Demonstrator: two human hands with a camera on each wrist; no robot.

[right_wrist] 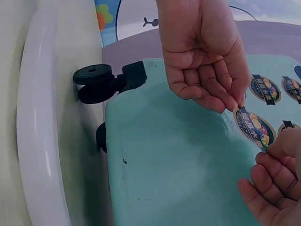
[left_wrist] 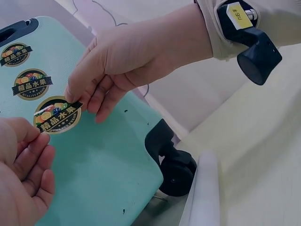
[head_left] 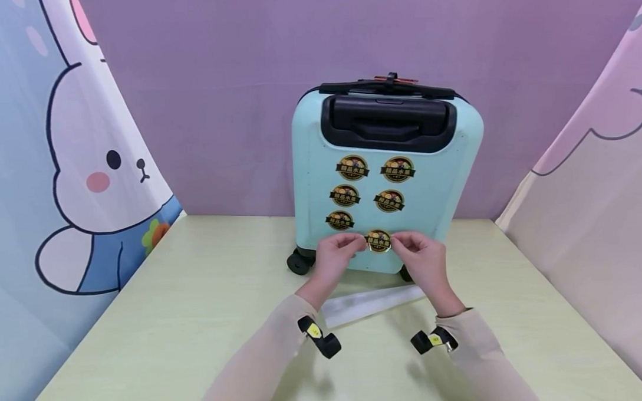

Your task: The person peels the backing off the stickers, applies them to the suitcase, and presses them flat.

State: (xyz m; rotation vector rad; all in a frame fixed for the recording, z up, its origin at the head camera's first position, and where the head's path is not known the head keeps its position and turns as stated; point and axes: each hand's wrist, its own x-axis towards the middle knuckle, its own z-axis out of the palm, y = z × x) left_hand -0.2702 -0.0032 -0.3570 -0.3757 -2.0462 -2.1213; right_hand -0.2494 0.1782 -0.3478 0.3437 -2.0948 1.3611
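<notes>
Both hands hold a round black-and-gold fruit sticker [head_left: 378,241] by its two ends, low on the front of an upright mint-green suitcase [head_left: 406,221]. My left hand [head_left: 336,256] pinches its left end between thumb and forefinger, and my right hand [head_left: 425,260] pinches the right end. In the right wrist view the sticker [right_wrist: 255,128] looks tilted and partly lifted from the surface. Several matching stickers sit above in two columns, among them a top-left sticker [head_left: 352,168] and a right-column sticker [head_left: 389,201]. Whether the held sticker touches the suitcase is hard to tell.
On the pale table [head_left: 198,323], a curled white strip [head_left: 372,305] lies before the suitcase. The suitcase stands on black wheels [head_left: 300,262], with a black handle panel [head_left: 389,121] near its top. Behind hangs a purple cloth [head_left: 217,110]; printed curtains [head_left: 12,176] flank the table.
</notes>
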